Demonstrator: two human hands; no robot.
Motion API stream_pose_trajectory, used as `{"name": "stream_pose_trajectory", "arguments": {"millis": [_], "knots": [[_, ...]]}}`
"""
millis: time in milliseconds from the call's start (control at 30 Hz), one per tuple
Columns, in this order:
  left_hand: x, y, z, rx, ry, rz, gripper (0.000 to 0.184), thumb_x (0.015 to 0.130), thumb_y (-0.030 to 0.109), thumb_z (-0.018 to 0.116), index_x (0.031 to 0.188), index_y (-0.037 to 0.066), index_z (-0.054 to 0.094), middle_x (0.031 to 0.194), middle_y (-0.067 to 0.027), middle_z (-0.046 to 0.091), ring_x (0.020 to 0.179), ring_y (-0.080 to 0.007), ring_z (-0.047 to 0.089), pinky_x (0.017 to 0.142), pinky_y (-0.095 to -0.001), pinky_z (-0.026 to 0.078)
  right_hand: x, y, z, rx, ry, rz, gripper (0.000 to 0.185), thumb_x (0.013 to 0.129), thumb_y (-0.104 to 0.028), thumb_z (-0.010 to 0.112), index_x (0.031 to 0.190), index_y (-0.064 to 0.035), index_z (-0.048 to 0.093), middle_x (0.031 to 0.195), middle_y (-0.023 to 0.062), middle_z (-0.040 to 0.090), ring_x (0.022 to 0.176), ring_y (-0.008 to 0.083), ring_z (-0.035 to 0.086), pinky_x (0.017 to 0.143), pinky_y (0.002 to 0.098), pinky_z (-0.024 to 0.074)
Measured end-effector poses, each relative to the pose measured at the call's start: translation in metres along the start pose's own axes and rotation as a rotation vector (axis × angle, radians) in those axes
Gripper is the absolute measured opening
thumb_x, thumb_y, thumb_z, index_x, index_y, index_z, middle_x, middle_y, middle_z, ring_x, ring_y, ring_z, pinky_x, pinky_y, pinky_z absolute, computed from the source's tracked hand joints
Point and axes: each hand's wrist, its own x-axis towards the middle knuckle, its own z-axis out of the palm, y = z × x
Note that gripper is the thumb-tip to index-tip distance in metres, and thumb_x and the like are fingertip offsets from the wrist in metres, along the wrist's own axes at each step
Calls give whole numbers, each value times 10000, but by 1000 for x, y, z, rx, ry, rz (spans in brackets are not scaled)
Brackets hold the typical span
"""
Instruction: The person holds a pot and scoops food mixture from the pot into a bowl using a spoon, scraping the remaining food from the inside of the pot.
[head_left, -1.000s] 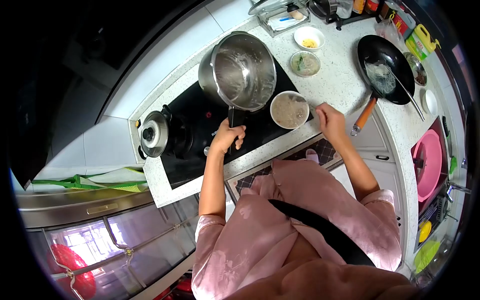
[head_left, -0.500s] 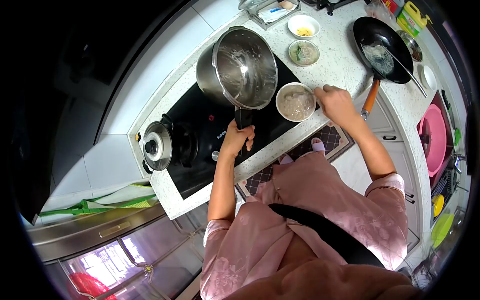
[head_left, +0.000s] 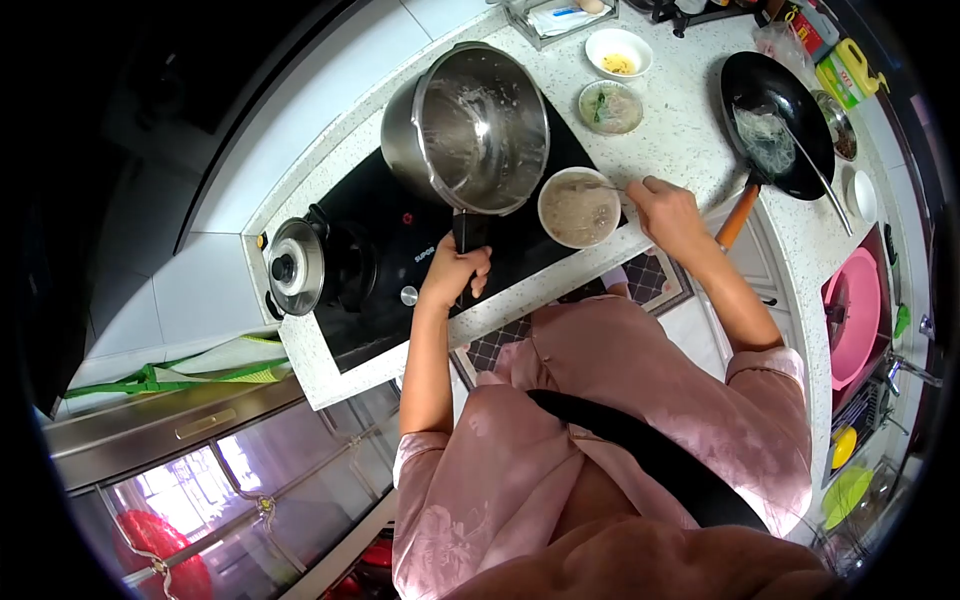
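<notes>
My left hand is wrapped round the black handle of a large steel pot, which is tilted so that its wet, stained inside shows. A white bowl of greyish, lumpy food stands at the right edge of the black cooktop, just right of the pot. In my right hand is the end of a thin metal utensil, pinched in closed fingers; its other end reaches into the bowl.
A black wok with translucent noodles stands at the right. Behind the bowl are a small dish and a white bowl with yellow bits. A lidded pot sits left. A pink basin is in the sink.
The camera view has shifted a little. My right hand stays beside the bowl, and the utensil now shows more clearly between hand and food. My left hand keeps the pot tilted.
</notes>
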Motion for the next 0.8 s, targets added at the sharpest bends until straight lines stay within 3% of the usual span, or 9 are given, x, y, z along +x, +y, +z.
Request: {"name": "stream_pose_trajectory", "arguments": {"millis": [133,233,367,467,533,667,800], "knots": [[-2,2,5,18,39,-20,166,785,-35,562,882,35,448,552,-42,461,383,-122,434,343,-266,332,8,18,-4,208,85,46,79,790,-76,593,865,-90,610,708,128,598,642,332,608,569,424,485],[-3,3,8,11,69,-27,170,778,-37,559,886,35,451,550,-42,465,382,-119,436,342,-266,332,22,33,-11,521,-135,249,44,814,-77,624,810,-35,611,649,168,594,624,339,610,553,395,460],[-1,5,11,51,93,-52,161,770,-40,555,873,29,454,550,-45,474,381,-120,438,344,-265,336,33,41,-13,555,-157,183,30,807,-67,617,823,-43,623,680,173,607,624,325,620,554,387,467],[-1,3,14,47,105,-34,156,763,-38,555,869,22,458,550,-47,478,382,-120,440,345,-267,340,39,31,-10,428,-150,-20,93,781,-67,575,847,-82,639,748,163,622,737,343,621,610,437,481],[-1,3,13,49,110,-34,164,751,-37,557,872,14,458,548,-47,477,382,-121,440,346,-270,343,41,27,-7,82,-241,-166,88,773,-71,572,839,-84,629,762,162,622,757,322,621,609,445,478],[-3,6,16,55,110,-23,167,767,-25,579,876,10,457,558,-54,482,388,-124,442,352,-275,349,53,35,-21,66,-189,-191,81,777,-75,572,839,-82,624,724,159,621,711,323,621,602,446,480],[-3,7,17,55,124,-27,200,751,-28,577,903,6,453,554,-47,477,387,-121,441,355,-275,352,58,43,-39,294,-130,-114,84,791,-97,584,861,-82,628,670,155,602,658,347,610,595,439,481]]}}
